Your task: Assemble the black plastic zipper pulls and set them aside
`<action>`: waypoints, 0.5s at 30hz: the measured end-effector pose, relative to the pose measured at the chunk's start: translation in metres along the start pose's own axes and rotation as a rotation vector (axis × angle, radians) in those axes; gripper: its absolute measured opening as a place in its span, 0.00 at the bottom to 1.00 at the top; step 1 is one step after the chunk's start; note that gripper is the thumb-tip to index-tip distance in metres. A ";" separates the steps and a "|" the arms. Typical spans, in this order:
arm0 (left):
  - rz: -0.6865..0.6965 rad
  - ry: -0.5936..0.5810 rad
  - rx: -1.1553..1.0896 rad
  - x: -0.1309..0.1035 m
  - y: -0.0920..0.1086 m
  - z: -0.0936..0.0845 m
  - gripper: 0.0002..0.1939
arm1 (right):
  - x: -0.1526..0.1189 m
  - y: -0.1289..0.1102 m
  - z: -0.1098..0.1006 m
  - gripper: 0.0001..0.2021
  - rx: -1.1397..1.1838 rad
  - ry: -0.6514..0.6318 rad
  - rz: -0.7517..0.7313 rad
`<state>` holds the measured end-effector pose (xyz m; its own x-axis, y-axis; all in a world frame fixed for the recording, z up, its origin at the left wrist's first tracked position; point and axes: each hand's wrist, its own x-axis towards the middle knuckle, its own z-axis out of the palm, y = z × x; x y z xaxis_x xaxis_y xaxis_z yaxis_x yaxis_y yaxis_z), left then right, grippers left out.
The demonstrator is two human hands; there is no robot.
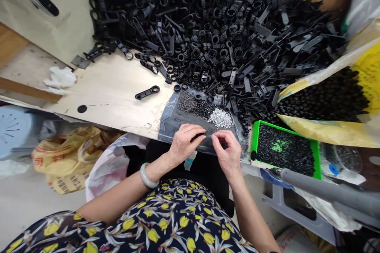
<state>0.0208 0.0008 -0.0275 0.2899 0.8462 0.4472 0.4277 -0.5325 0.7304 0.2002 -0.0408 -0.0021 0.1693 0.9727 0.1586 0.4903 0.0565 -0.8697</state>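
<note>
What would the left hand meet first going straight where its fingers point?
From the left hand, most likely the right hand, at its fingertips, across a small gap; relative depth is unclear.

We see little of the black piece point(197, 136), as the left hand point(185, 143) covers most of it. We cannot tell whether the right hand point(229, 153) pinches anything; its fingertips are too small to read. The top edge crops the pile point(204, 23), the right edge our yellow bag point(314, 127) and grey bar point(320, 189).
</note>
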 end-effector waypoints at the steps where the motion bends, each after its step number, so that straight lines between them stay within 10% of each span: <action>1: -0.002 -0.002 -0.004 0.000 -0.001 0.000 0.06 | 0.000 -0.002 -0.001 0.07 -0.001 0.002 -0.005; 15: 0.049 0.031 -0.016 -0.002 -0.004 0.003 0.04 | 0.010 -0.017 0.004 0.06 -0.361 -0.089 -0.325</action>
<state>0.0214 0.0017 -0.0331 0.2833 0.8195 0.4981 0.3997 -0.5730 0.7155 0.1896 -0.0315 0.0124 -0.1072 0.9341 0.3406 0.7735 0.2935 -0.5617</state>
